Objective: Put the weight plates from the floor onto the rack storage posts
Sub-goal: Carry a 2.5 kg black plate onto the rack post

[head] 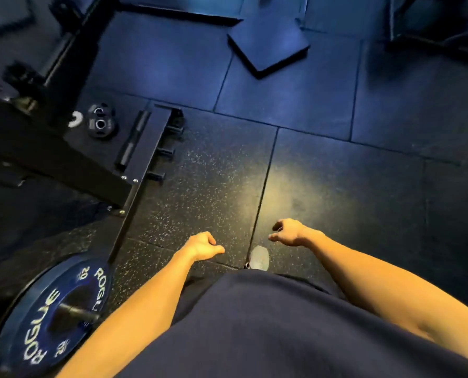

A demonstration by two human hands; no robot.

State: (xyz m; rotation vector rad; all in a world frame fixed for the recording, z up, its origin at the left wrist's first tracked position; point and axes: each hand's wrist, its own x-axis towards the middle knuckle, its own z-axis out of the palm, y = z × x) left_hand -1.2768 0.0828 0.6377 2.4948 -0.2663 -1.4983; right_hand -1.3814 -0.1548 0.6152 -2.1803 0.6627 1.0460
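- Right now my left hand (203, 245) and my right hand (288, 232) both hang loosely curled over the speckled floor (336, 203) at lower centre, grasping nothing.
- One big blue plate (54, 309), lettered ROGUE, sits at the lower left of the frame, already threaded on a dark storage post (77, 312) that pokes through its centre hole.
- The small plates (101, 121) lie stacked flat on the floor at middle left, just beside the rack base (148, 148); they are blurred, so I cannot count them.
- Those I judge to be light enough for one hand each, rigid, probably smooth metal or rubber-coated. I'd hook fingers under the rim or through the centre hole, since lying flat they give little edge to catch.
- Short pegs (165, 152) stick out of the rack base towards the centre of the frame, bare; they look like likely homes for small plates.
- A dark bar-like handle (134, 140) lies along the base between the plates and the pegs, and a rack beam (53, 159) crosses the left side, so I'd reach around both.
- A loose mat (268, 47) sits at upper centre, well apart from my path.
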